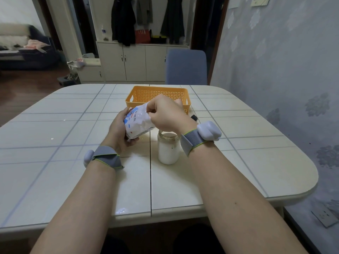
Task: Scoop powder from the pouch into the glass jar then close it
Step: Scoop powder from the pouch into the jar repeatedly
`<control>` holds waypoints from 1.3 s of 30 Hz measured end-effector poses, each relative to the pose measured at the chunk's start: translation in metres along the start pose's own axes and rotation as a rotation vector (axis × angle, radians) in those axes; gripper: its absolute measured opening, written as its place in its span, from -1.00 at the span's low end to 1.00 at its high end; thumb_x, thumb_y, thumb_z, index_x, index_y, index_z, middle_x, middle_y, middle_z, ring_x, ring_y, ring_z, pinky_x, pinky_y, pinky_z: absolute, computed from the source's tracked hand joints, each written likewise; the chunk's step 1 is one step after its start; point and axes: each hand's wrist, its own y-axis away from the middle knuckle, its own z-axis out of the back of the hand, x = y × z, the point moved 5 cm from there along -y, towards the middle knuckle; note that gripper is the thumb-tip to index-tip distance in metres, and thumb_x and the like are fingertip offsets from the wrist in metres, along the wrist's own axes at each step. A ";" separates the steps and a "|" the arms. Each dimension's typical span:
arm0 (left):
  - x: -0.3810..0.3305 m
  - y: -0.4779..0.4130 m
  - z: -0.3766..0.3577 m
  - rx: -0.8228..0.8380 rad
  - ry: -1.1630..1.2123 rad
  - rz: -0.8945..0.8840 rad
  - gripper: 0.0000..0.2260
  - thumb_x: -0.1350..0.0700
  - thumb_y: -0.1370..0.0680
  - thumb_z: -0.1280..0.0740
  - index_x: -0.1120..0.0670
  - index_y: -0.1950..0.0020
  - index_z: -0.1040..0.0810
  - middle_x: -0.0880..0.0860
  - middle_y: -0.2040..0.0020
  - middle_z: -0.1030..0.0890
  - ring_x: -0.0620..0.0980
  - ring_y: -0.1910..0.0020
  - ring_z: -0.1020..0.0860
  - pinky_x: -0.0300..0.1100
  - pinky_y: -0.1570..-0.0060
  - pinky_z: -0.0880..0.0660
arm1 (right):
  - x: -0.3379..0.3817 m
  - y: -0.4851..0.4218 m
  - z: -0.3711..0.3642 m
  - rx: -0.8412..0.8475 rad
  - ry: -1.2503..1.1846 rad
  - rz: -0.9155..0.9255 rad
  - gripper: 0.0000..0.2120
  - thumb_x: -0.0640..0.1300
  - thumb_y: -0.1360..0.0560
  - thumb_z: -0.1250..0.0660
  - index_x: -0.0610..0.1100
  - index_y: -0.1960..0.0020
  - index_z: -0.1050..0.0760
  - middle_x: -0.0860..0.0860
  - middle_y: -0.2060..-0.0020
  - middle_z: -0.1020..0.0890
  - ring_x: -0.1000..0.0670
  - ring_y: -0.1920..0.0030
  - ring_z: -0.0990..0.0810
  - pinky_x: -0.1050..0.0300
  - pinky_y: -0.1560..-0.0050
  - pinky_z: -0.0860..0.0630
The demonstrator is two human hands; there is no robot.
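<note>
A white pouch (137,121) with blue and red print is held tilted above the table, its top end toward the right. My left hand (119,131) grips its lower end from the left. My right hand (165,112) has its fingers curled at the pouch's upper end, pinching the top edge; any scoop there is hidden. Just below my right wrist stands an open glass jar (168,149), mostly filled with white powder. No lid is visible on it.
An orange perforated basket (139,96) sits behind the hands on the tiled table (55,125). A small dark object (194,117) lies right of the basket. A blue chair (186,66) stands at the far side, and a wall runs along the right.
</note>
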 end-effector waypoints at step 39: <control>0.002 -0.016 0.009 0.016 0.105 0.000 -0.79 -0.12 -0.60 -0.29 -0.05 0.13 -0.58 -0.11 0.44 -0.54 -0.09 0.61 -0.46 -0.39 0.64 -0.23 | -0.089 0.059 0.010 -0.441 -1.018 -0.587 -0.69 -0.11 -0.53 -0.43 -0.29 0.30 -0.60 -0.10 0.34 -0.49 -0.08 0.26 -0.47 0.00 0.16 -0.45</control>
